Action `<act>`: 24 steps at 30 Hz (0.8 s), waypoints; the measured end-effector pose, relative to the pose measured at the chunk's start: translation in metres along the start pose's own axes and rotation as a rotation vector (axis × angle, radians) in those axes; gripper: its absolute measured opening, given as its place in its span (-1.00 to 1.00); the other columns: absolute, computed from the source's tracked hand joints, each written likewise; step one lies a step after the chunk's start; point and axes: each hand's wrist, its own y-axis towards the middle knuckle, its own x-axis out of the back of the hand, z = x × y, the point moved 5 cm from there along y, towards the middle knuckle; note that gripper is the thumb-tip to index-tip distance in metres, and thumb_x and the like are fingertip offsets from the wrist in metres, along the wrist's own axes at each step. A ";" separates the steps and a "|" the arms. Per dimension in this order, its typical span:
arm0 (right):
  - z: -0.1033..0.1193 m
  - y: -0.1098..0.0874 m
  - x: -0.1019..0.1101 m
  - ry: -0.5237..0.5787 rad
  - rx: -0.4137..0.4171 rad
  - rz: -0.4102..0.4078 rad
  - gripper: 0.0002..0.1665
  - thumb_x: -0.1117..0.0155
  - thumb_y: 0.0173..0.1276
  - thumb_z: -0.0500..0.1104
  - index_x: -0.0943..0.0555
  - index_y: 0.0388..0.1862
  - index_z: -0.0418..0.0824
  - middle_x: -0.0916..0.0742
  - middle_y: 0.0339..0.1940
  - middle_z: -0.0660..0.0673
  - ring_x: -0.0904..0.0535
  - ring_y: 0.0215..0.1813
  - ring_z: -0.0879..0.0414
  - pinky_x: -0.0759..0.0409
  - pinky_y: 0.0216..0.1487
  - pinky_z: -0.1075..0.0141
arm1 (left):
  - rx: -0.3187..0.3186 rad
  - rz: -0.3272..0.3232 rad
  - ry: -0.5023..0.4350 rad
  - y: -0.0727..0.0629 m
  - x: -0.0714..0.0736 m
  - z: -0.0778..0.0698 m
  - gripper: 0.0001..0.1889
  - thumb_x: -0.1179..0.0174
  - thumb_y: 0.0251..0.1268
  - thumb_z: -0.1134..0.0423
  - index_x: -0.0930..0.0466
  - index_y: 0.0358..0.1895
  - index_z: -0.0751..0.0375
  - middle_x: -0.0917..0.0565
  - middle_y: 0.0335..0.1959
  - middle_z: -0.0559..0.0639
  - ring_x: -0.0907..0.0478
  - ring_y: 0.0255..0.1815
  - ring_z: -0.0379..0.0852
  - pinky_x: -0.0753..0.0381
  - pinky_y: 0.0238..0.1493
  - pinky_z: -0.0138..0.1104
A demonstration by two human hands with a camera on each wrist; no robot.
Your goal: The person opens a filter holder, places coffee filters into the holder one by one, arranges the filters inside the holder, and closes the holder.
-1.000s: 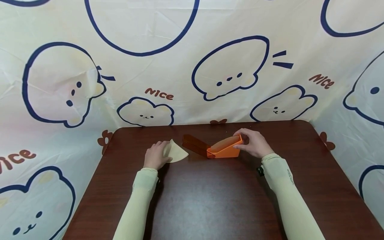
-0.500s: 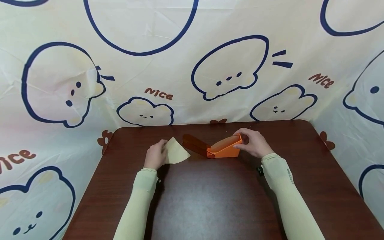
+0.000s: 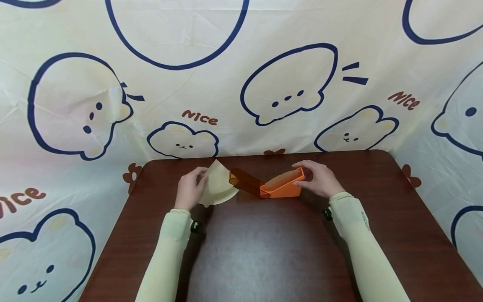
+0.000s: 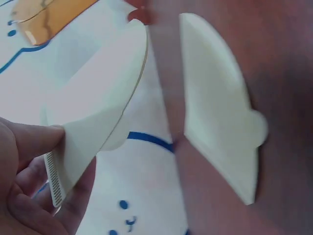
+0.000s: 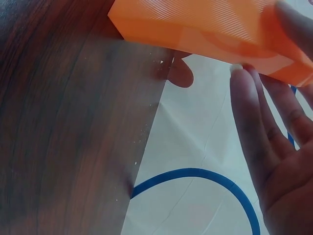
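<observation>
My left hand [image 3: 190,189] pinches a cream cone-shaped coffee filter [image 3: 220,182], its point upward, beside the lid of an orange box [image 3: 286,191]. In the left wrist view the thumb presses near the crimped edge of this filter. A second coffee filter [image 4: 215,98] of the same shape, with a rounded tab, lies flat on the dark wood in that view. My right hand [image 3: 320,180] grips the tall right end of the orange box between thumb and fingers. A tan sheet-like shape shows inside the box.
The box's translucent brown lid [image 3: 246,183] hangs out to the left, at the filter's right side. Both hands work near the back of the dark wooden table [image 3: 260,251]. A cartoon-printed cloth [image 3: 226,92] rises behind and along both sides.
My left hand has drawn slightly left and raised the coffee filter off the table, its point now higher in the head view. The right hand and box have stayed put.
</observation>
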 end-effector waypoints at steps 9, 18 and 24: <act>0.022 -0.002 0.017 -0.035 0.082 -0.173 -0.30 -0.49 0.34 0.15 -0.57 0.39 -0.04 -0.68 0.26 -0.16 -0.54 0.28 -0.14 -0.49 0.35 -0.23 | -0.157 -0.187 -0.041 0.005 0.030 -0.030 -0.81 -0.29 0.45 0.36 -0.75 0.04 0.24 -0.81 -0.22 0.15 -0.67 -0.34 0.02 -0.59 -0.28 -0.14; 0.072 -0.002 0.026 0.051 0.267 -0.286 -0.54 -0.45 0.42 -0.09 -0.67 0.26 -0.11 -0.75 0.19 -0.14 -0.57 0.27 -0.09 -0.51 0.37 -0.15 | -0.324 -0.237 -0.158 0.011 0.037 -0.075 -0.81 -0.30 0.42 0.40 -0.75 0.03 0.26 -0.80 -0.24 0.12 -0.58 -0.41 -0.12 -0.49 -0.36 -0.47; 0.097 0.000 0.020 0.092 0.330 -0.264 -0.59 -0.42 0.44 -0.14 -0.69 0.24 -0.13 -0.77 0.15 -0.14 -0.63 0.21 -0.08 -0.56 0.33 -0.10 | -0.408 -0.176 -0.266 0.010 0.022 -0.102 -0.78 -0.29 0.44 0.40 -0.75 0.08 0.24 -0.81 -0.10 0.11 -0.74 -0.24 -0.11 -0.67 -0.26 -0.45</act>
